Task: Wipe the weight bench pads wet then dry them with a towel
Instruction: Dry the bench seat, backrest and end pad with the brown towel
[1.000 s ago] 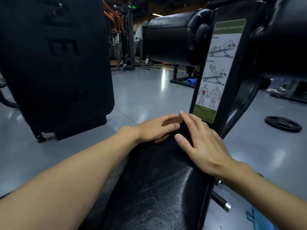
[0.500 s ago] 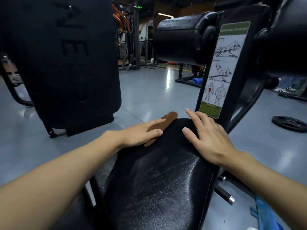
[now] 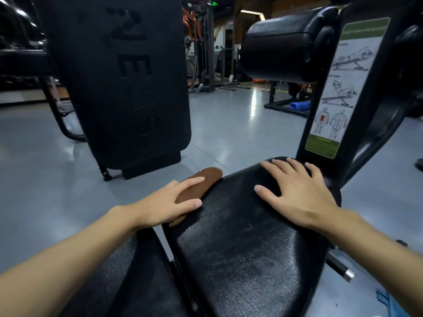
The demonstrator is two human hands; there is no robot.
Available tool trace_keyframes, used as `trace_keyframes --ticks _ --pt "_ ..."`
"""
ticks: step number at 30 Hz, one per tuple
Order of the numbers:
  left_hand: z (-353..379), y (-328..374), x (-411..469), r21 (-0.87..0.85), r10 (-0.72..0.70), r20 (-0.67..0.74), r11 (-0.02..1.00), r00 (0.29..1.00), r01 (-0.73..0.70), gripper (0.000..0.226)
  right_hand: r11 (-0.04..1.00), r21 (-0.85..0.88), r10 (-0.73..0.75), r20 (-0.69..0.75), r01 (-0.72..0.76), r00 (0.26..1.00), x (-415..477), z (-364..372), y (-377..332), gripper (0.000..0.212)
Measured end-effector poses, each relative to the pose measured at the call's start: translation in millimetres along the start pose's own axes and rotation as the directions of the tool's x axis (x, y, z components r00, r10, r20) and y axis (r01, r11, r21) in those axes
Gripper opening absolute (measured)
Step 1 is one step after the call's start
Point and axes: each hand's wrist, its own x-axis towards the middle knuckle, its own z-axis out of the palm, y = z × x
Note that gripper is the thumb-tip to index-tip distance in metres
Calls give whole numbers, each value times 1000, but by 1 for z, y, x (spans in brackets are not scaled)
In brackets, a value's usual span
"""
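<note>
The black seat pad [image 3: 240, 248] of the weight bench filled the lower middle of the view, its textured surface glossy in patches. A folded brown cloth [image 3: 206, 179] lay along the pad's left edge, near the far left corner, with its far end sticking out past the fingertips. The left hand [image 3: 169, 205] rested flat on that cloth, its fingers [image 3: 192, 180] straight and released, pressing down rather than grasping, the thumb lying on the pad just beside the cloth. The right hand [image 3: 297, 193] lay palm down at the pad's far right corner, fingers [image 3: 271, 167] spread, straight and holding nothing, their tips at the far edge.

Behind the far edge rose the bench's black post carrying an exercise placard [image 3: 343, 88] with drawn figures and green bands. A thick roller pad [image 3: 279, 46] projected left from the top of the post. Across the grey floor [image 3: 229, 124], to the left, stood an upright black pad [image 3: 126, 76] with embossed letters. A chrome-tipped bar [image 3: 341, 269] stuck out below the seat pad's right edge, and a blue cloth [image 3: 389, 303] lay on the floor at the lower right. A blue foam roll [image 3: 299, 105] lay well beyond.
</note>
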Motion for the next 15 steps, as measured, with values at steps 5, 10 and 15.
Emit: trace_keyframes --ticks 5,10,15 --pt "1 31 42 111 -1 36 994 999 -3 63 998 57 -10 -75 14 997 -3 0 -1 83" --pt "14 80 97 75 102 112 991 988 -111 59 992 119 -27 -144 44 989 -1 5 2 86" --pt "30 116 135 -85 254 121 966 959 -245 31 974 219 -15 -181 55 983 0 5 3 84"
